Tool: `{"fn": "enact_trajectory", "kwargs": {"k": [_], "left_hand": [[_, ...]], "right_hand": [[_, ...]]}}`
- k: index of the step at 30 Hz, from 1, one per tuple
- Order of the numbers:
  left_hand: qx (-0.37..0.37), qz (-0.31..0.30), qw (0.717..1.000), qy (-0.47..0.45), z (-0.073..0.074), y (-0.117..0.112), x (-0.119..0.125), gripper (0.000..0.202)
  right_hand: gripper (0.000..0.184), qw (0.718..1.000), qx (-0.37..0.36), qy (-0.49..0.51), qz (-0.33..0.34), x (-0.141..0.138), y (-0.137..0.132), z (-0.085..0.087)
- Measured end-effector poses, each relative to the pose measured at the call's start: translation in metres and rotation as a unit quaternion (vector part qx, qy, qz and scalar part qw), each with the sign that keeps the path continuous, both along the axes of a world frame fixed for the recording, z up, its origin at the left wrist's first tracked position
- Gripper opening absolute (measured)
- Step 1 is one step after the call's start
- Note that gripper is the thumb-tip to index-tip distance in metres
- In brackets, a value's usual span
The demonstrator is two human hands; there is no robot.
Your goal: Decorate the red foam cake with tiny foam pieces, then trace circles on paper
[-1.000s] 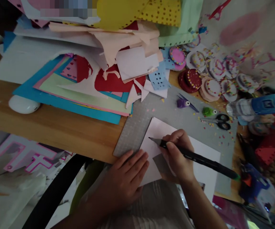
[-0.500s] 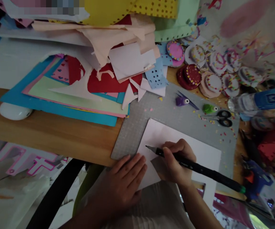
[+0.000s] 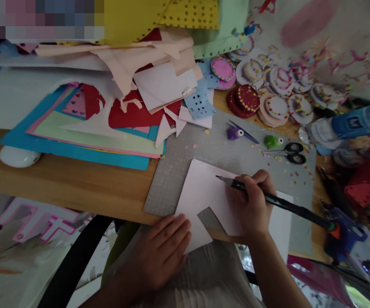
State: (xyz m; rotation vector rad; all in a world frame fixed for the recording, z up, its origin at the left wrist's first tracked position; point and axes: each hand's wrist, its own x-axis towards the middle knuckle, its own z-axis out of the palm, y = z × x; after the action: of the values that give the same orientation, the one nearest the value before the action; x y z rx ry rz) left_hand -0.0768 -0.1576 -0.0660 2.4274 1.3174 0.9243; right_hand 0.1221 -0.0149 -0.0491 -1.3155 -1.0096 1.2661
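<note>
A white sheet of paper (image 3: 201,188) with a notch cut from its near edge lies on the grey cutting mat (image 3: 162,188). My left hand (image 3: 167,241) rests flat on the sheet's near left corner, fingers stretched out. In my right hand (image 3: 257,205) is a black brush pen (image 3: 287,204), gripped between thumb and fingers. Its dark tip points left over the upper part of the sheet; whether it touches the paper I cannot tell. No drawn line can be made out on the sheet.
Scissors (image 3: 292,153), a purple craft punch (image 3: 234,133) and a green one (image 3: 273,141) lie on the mat. Coloured paper (image 3: 108,158) is piled left. Behind stand several small decorated paper hats (image 3: 247,100). A plastic bottle (image 3: 348,122) and blue glue gun (image 3: 342,231) are at right.
My right hand has moved the brush pen right and away from me across the sheet, uncovering the notch. My left hand stays on the corner. The whole view has shifted slightly.
</note>
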Motion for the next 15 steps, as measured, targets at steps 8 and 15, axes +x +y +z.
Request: {"fn": "enact_trajectory", "kwargs": {"k": [8,15], "left_hand": [[0.005,-0.02,1.0,-0.017,0.004,-0.016,0.021,0.019],[-0.016,-0.007,1.0,-0.002,0.011,-0.031,0.021,0.018]], "right_hand": [[0.031,0.999,0.021,0.047,-0.006,0.025,-0.002,0.002],[0.034,0.999,0.019,0.004,0.029,0.03,-0.021,-0.01]]}}
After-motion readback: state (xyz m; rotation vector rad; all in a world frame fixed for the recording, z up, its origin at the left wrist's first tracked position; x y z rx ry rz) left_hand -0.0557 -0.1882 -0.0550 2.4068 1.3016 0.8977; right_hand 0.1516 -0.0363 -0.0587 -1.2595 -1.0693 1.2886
